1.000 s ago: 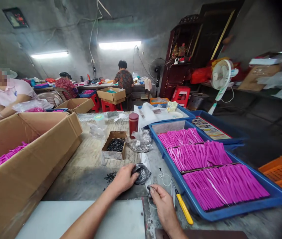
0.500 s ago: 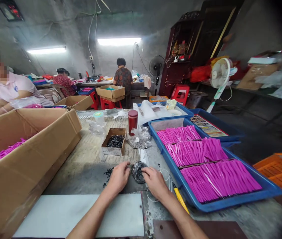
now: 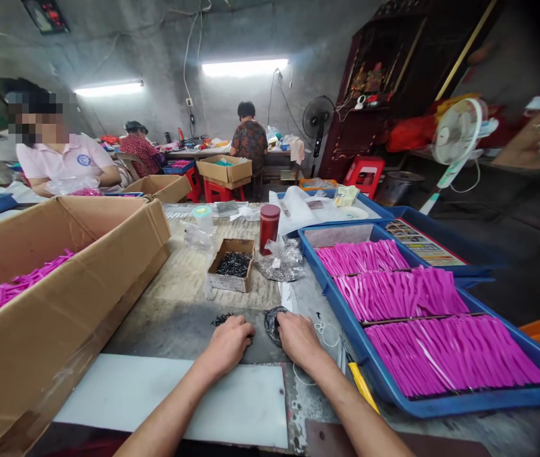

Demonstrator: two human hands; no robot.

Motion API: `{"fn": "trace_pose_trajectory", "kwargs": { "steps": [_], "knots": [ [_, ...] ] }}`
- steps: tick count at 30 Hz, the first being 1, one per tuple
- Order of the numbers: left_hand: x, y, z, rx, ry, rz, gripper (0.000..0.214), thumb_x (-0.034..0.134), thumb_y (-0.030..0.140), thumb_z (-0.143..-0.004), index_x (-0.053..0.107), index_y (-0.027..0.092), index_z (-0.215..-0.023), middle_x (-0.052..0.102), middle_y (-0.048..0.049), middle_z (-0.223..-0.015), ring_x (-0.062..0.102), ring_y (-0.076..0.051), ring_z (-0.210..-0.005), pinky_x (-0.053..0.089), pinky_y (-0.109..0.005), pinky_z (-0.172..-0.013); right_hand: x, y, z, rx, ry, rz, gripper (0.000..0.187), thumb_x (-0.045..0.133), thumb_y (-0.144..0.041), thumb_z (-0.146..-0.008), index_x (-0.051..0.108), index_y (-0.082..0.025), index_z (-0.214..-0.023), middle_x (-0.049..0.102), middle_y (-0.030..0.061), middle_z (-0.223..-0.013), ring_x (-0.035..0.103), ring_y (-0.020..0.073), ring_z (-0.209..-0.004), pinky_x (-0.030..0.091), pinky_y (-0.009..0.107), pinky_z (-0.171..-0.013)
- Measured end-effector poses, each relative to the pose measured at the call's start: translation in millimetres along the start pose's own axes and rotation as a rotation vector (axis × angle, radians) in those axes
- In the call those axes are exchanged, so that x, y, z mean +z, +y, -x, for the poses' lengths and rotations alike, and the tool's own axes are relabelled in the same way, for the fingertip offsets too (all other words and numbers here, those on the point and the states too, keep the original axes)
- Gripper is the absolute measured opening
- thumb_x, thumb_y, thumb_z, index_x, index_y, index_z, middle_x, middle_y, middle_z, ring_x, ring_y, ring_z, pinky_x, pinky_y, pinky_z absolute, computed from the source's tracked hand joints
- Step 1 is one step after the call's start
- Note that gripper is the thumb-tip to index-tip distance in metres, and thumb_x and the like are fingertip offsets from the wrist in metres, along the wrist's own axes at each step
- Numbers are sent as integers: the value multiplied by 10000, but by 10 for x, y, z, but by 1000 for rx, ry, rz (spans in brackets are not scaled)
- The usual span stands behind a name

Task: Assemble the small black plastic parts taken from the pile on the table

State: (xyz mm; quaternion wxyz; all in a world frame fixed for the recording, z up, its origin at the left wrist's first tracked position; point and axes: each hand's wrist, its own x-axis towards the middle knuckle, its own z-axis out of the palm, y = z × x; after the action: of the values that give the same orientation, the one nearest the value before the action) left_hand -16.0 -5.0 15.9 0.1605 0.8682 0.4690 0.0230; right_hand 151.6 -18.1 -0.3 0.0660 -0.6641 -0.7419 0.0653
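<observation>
My left hand (image 3: 230, 344) rests low over the table with its fingers curled, partly covering a small pile of black pieces (image 3: 222, 318). Its fingertips point toward the round dish, a gap apart from it; anything between them is hidden. At the right side of the small round dish (image 3: 270, 322), lined with dark, shiny material, is my right hand (image 3: 299, 339). Its fingers bend down into the dish, and their tips are out of sight. Just beyond stands a small cardboard box (image 3: 228, 283) full of black pieces (image 3: 234, 263).
A blue tray (image 3: 331, 298) of magenta strips (image 3: 450, 355) lies right, beside a yellow-handled tool (image 3: 362, 387). A large carton (image 3: 79, 298) takes up the left. A red jar (image 3: 270, 228) and plastic bag (image 3: 283, 266) stand ahead. Co-workers sit farther off.
My left hand has drawn away from the dish toward the black pile. My right hand stays at the dish. The whole view has swung a little to the left.
</observation>
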Motion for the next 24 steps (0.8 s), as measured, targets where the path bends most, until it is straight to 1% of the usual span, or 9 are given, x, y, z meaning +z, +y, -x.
{"fn": "trace_pose_trajectory", "kwargs": {
  "steps": [3, 8, 13, 18, 21, 24],
  "knots": [
    [15, 25, -9, 7, -3, -42, 141, 411, 155, -714, 546, 187, -693, 521, -26, -760, 460, -159, -743, 324, -226, -607, 12, -2, 10, -11, 13, 7, 179, 398, -110, -734, 563, -173, -762, 616, 77, -764, 555, 200, -717, 303, 279, -607],
    [57, 39, 1, 33, 28, -41, 182, 362, 147, -743, 535, 182, -703, 512, -27, -766, 444, -154, -730, 314, -228, -608, 30, 21, 41, -21, 39, -10, 162, 397, -130, -748, 552, -180, -745, 611, 59, -770, 545, 199, -751, 296, 281, -624],
    [40, 47, 35, 2, 44, -46, 176, 358, 152, -744, 531, 180, -719, 505, -27, -783, 441, -149, -727, 313, -225, -607, 6, 53, 78, -2, 110, -151, 147, 406, -163, -752, 551, -179, -734, 607, 44, -767, 535, 186, -764, 310, 267, -648],
    [-48, -46, 25, -17, 112, 56, 177, 363, 152, -749, 529, 195, -790, 511, -9, -778, 463, -134, -751, 330, -206, -632, 20, 70, 106, -7, 161, -268, 159, 399, -183, -751, 555, -174, -718, 601, 37, -735, 532, 169, -729, 325, 253, -637],
    [-59, -80, 6, -27, 91, 71, 187, 363, 159, -755, 546, 192, -757, 519, -11, -751, 475, -134, -740, 335, -206, -625, 47, 70, 114, -16, 185, -312, 164, 397, -184, -745, 556, -173, -703, 598, 33, -712, 530, 167, -715, 328, 253, -631],
    [-24, -46, 0, -7, 49, 46, 147, 412, 179, -736, 558, 192, -751, 532, -20, -764, 482, -146, -758, 336, -215, -633, 64, 64, 119, -17, 200, -350, 170, 390, -183, -743, 551, -171, -686, 591, 29, -697, 529, 164, -706, 331, 253, -626]
  ]
}}
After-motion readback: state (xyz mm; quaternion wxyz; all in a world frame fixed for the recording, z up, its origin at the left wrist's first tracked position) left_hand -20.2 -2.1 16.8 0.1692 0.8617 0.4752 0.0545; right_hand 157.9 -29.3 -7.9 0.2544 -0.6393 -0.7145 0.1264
